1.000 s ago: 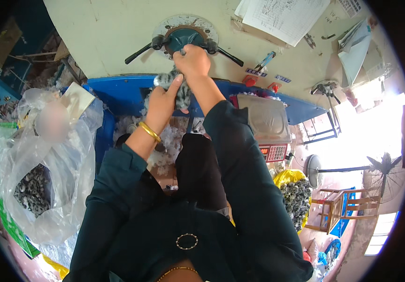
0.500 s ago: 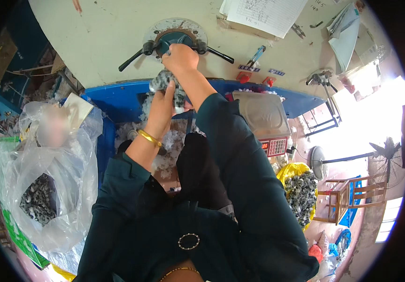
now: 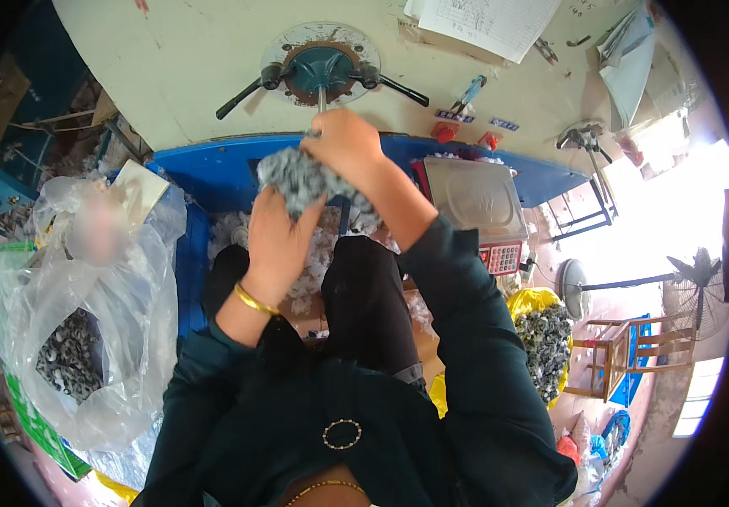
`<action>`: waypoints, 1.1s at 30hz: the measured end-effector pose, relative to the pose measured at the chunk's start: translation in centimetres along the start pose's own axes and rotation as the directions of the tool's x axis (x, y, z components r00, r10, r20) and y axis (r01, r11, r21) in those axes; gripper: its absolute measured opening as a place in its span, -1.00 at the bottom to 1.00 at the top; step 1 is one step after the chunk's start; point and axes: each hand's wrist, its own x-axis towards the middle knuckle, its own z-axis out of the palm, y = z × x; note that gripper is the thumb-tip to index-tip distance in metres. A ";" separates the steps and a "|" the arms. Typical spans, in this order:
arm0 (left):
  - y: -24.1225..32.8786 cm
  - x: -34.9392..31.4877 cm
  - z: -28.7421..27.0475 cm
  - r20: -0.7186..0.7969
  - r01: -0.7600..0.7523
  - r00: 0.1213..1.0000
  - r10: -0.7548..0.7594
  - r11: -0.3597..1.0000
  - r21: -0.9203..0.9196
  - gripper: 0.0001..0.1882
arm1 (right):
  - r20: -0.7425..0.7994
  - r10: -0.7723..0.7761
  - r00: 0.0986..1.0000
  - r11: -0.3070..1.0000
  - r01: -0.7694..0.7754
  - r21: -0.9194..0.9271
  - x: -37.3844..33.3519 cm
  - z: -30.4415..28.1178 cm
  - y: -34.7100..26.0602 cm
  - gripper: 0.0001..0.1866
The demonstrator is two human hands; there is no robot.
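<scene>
A fluffy grey-and-white plush piece (image 3: 295, 177) hangs between my hands just off the table's near edge. My left hand (image 3: 281, 232) grips its near side from below, fingers sunk into the pile. At its upper right, my right hand (image 3: 349, 145) is closed on the plush, the fingertips partly hidden. Right above that hand, a thin metal tube (image 3: 322, 97) sticks out toward me from a dark green round fitting (image 3: 322, 69) with two black-handled levers. Whether the tube's tip reaches into the plush cannot be seen.
White fluff (image 3: 303, 291) lies below around my legs. A scale (image 3: 476, 198) stands to the right, with pliers (image 3: 468, 93) and red switches (image 3: 445, 133) on the table. A yellow bag (image 3: 542, 342) of grey plush pieces is at right; a clear plastic bag (image 3: 128, 329) at left.
Both hands have come toward me with the plush piece, away from the fitting. The metal tube, covered by my right hand before, now shows. The plush is turned and more of it is visible.
</scene>
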 end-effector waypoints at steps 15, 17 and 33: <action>0.5 2.1 0.9 0.505 0.654 0.731 -0.460 0.257 -0.712 -0.64 | -0.089 0.102 0.991 0.995 -0.103 -0.013 1.6 1.0 -0.2 -0.71; 0.6 0.9 0.6 0.493 0.642 0.747 -0.447 0.291 -0.709 -0.66 | -0.062 0.125 0.990 0.991 -0.122 0.046 0.0 0.3 -1.1 -0.74; -9.9 0.0 1.0 0.509 0.546 0.778 -0.367 -0.004 -0.838 -0.74 | -0.323 -0.200 0.925 0.883 0.313 0.349 -3.5 1.2 1.3 -0.73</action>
